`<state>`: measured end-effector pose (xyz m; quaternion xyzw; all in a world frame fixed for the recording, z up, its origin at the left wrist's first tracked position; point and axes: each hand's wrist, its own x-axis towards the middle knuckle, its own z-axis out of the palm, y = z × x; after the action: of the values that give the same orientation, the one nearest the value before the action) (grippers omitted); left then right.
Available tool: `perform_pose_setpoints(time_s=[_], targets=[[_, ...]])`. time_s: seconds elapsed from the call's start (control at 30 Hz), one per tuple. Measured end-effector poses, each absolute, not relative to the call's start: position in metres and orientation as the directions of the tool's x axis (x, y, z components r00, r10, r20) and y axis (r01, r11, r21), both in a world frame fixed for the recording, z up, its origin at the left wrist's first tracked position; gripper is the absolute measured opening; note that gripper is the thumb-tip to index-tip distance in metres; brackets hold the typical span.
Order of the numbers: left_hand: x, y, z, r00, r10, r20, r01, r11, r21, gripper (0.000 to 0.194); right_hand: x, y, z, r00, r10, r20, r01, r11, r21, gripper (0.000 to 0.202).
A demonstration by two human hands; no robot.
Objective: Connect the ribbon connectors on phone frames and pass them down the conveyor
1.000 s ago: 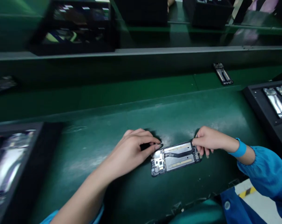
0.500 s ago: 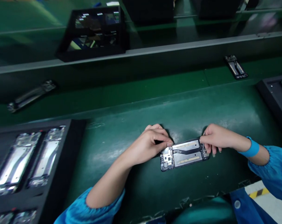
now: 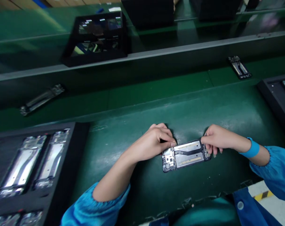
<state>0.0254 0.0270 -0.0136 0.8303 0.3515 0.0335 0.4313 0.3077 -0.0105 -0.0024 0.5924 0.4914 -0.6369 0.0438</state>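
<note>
An opened phone frame (image 3: pixel 185 155) with bare circuit board and metal plate lies flat on the green bench (image 3: pixel 137 131). My left hand (image 3: pixel 156 142) pinches its far left edge with thumb and fingertips. My right hand (image 3: pixel 215 138) grips the right end of the frame, fingers curled over it; something thin and metallic shows at its fingertips, too small to identify. Both arms wear blue sleeves, and a blue band circles my right wrist.
A black tray (image 3: pixel 69 147) at the left holds several phone frames. Another black tray (image 3: pixel 274 94) sits at the right edge. Two loose phone frames (image 3: pixel 239 67) (image 3: pixel 41 99) lie on the green belt behind. A dark tray (image 3: pixel 97 37) stands on the far shelf.
The view has swung left, revealing more of the left tray. Both hands stay on the phone frame, which has barely moved on the bench.
</note>
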Motion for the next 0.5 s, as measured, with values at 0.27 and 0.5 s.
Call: perform_pose_setpoints(time_s=[0.27, 0.5], targets=[[0.0192, 0.03, -0.0145, 0.773, 0.587, -0.24, 0.517, -0.365, 0.774, 0.013, 0.3075, -0.0103, -0.0034, -0.296, 0.531, -0.794, 0.633, -0.513, -0.58, 0.027], [0.0233, 0.0291, -0.0125, 0.768, 0.591, -0.247, 0.535, -0.381, 0.754, 0.018, 0.3072, -0.0104, -0.0038, -0.303, 0.536, -0.788, 0.622, -0.515, -0.59, 0.024]])
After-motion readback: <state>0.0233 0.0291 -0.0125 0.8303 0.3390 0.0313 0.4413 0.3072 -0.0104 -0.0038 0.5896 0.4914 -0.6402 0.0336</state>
